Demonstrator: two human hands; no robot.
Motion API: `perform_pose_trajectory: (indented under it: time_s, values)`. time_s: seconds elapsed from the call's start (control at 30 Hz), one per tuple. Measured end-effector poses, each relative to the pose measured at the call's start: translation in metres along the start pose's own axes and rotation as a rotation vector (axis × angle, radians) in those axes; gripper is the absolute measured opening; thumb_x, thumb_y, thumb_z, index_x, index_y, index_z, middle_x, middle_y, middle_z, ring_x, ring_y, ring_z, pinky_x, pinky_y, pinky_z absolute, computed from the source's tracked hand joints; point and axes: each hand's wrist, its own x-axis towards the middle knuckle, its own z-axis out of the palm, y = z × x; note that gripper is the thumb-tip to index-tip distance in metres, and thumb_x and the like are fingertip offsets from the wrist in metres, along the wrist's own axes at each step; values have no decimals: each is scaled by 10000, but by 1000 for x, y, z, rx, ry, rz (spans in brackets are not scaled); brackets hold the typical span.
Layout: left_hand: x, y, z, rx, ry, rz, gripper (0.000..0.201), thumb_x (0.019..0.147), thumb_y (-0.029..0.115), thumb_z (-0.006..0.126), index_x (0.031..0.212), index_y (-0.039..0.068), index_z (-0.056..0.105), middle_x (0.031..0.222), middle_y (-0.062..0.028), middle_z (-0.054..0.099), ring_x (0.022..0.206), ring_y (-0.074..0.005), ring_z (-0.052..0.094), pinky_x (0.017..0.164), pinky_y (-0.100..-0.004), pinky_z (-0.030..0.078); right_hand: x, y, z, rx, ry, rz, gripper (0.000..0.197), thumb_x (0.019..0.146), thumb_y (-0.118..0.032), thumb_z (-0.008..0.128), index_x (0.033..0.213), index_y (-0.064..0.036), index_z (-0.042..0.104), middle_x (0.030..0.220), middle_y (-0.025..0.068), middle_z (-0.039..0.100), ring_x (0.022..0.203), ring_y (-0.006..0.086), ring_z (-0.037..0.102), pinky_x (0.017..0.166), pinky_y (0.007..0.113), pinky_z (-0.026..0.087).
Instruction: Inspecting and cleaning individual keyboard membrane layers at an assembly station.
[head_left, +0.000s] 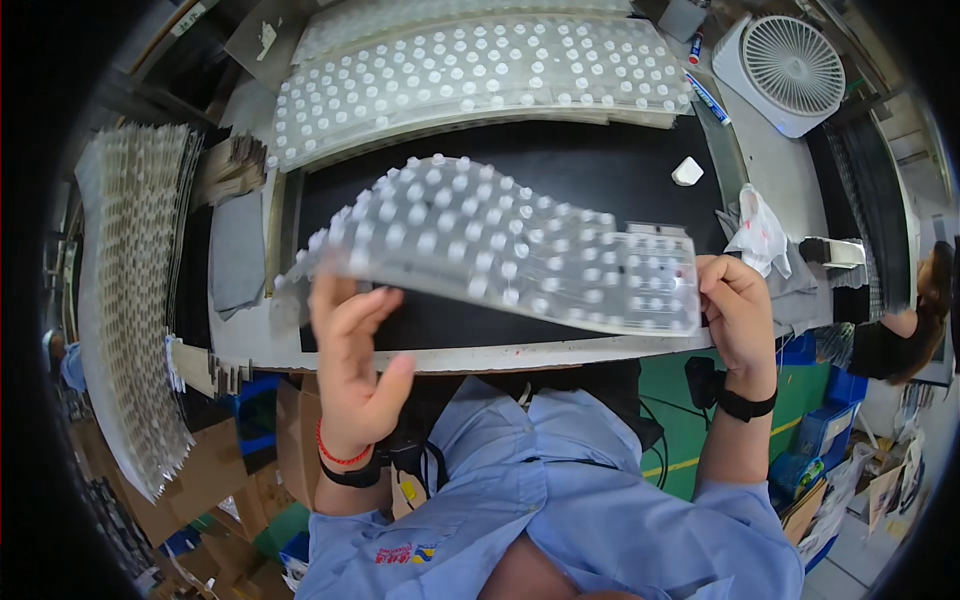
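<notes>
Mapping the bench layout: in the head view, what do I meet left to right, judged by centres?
Stack of sheets → grey flat piece → left hand → white-dotted clear sheet → small white block → right hand → white fan.

We find the fingertips point(328, 277) of the bare left hand point(355, 375) smeared by motion blur, as is the left end of the flexible translucent sheet with white round domes point(440, 222) — whether they touch, we cannot tell. The bare right hand point(738, 310) hides part of the sheet's right edge from us. We see the light blue cloth shirt point(560, 500) cut off at the bottom.
</notes>
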Motion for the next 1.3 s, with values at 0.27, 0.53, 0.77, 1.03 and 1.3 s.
perform_pose_trajectory:
  time_s: [0.27,0.53,0.77,1.03,1.3]
  values:
    - [-3,2,-14,-132,-108,-18,283,872,-11,544,1153,12,515,1207,-236,595,1106,-304,596,932,-399,488,1,-13,31,-145,76,115,355,952,-55,582,1286,52,528,1080,120,670,909,134,651,756,234,526]
    - [20,13,24,12,-343,-115,248,808,-24,597,1049,8,647,1064,-146,704,985,-275,665,894,-377,495,-4,-4,64,2,9,114,471,917,52,595,1360,39,435,971,100,677,821,88,640,701,209,518]
    - [41,22,58,165,-402,-71,280,816,-4,608,1094,8,642,1168,-168,660,1016,-303,647,895,-396,496,-6,-4,73,-38,38,88,466,889,50,640,1319,47,463,911,86,673,794,82,642,687,206,517]
    - [53,16,90,119,-339,-226,617,810,-83,548,1410,19,447,1345,-150,558,815,-128,573,696,-252,478,-4,-4,73,-71,37,81,469,846,73,682,1270,48,484,848,80,661,765,90,638,666,198,497]
    - [60,16,84,89,-397,-169,529,792,-93,530,1312,2,521,1165,-131,523,760,-133,524,708,-230,442,-3,-11,71,-15,25,136,494,846,64,686,1289,44,469,840,75,656,739,96,641,661,203,502]
